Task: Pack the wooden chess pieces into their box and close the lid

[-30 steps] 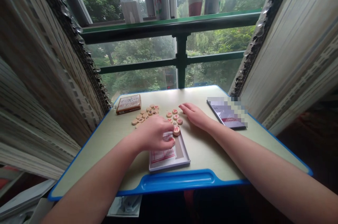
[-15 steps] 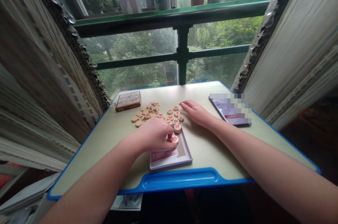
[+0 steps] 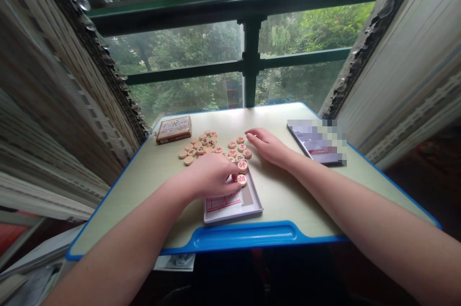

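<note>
My left hand [image 3: 212, 175] is over a shallow white box tray [image 3: 255, 211], fingers pinched on a round wooden Chinese chess piece [image 3: 241, 180] with a red character. Just beyond it in the tray lies a small stack of chess pieces [image 3: 242, 166], red character on top. A folded paper board [image 3: 224, 201] with red lines lies in the tray, partly under my hand. My right hand [image 3: 267, 146] rests on the table with fingers stretched out, holding nothing, beside loose red-marked pieces [image 3: 240, 140]. More loose pieces [image 3: 200, 150] lie beyond my left hand, partly hidden by it.
A brown-edged box [image 3: 174, 129] sits at the table's back left. On the right lies a phone [image 3: 313, 145], partly blurred out. The pale table [image 3: 137, 195] has a blue rim and a blue front groove [image 3: 245, 235]. Window rails and curtains surround it.
The view has tilted slightly, so the table appears higher. My left hand still pinches a piece in the tray, whose character now reads more upright. My right hand stays on the table.
</note>
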Action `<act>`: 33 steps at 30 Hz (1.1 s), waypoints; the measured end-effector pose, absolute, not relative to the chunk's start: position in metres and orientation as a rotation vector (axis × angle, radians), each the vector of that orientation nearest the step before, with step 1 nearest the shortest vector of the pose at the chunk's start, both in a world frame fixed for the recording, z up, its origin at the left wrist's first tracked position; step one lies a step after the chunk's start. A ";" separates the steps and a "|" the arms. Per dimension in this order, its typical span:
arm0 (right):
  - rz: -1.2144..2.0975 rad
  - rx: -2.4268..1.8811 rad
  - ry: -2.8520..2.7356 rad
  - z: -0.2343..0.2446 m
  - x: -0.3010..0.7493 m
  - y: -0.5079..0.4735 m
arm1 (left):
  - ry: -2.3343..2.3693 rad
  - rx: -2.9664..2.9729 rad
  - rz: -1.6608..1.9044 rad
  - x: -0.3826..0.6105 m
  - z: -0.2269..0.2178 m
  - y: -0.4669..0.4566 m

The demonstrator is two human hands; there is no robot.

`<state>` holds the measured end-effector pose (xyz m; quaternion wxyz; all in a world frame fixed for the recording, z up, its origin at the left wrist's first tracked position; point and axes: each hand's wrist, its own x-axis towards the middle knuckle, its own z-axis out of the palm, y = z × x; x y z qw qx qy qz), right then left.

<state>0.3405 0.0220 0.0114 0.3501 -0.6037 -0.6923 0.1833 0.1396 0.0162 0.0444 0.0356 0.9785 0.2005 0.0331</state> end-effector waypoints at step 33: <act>0.406 -1.555 -1.955 0.011 0.342 0.022 | 0.570 3.065 0.173 0.142 0.037 0.020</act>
